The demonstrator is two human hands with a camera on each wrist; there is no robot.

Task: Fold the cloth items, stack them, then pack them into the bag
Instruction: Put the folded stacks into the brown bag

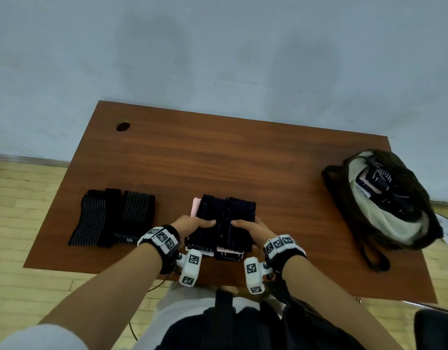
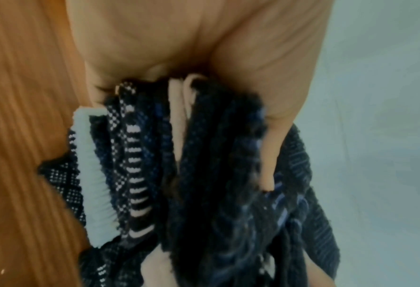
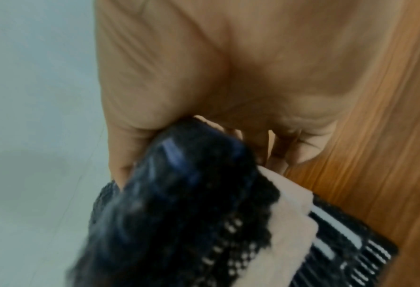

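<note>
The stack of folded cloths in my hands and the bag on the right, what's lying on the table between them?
Nothing: in the head view only bare table lies between the stack and the bag.

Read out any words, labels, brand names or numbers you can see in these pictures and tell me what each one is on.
No readable words, numbers or brand names in any view.
Wrist bands: black and white square code patterns only, no letters.
White blocks below the wrists: the same kind of code squares, no text.
Stack of folded cloths held by the left hand and right hand: stripes only.
Bag: contents too small to read.
</note>
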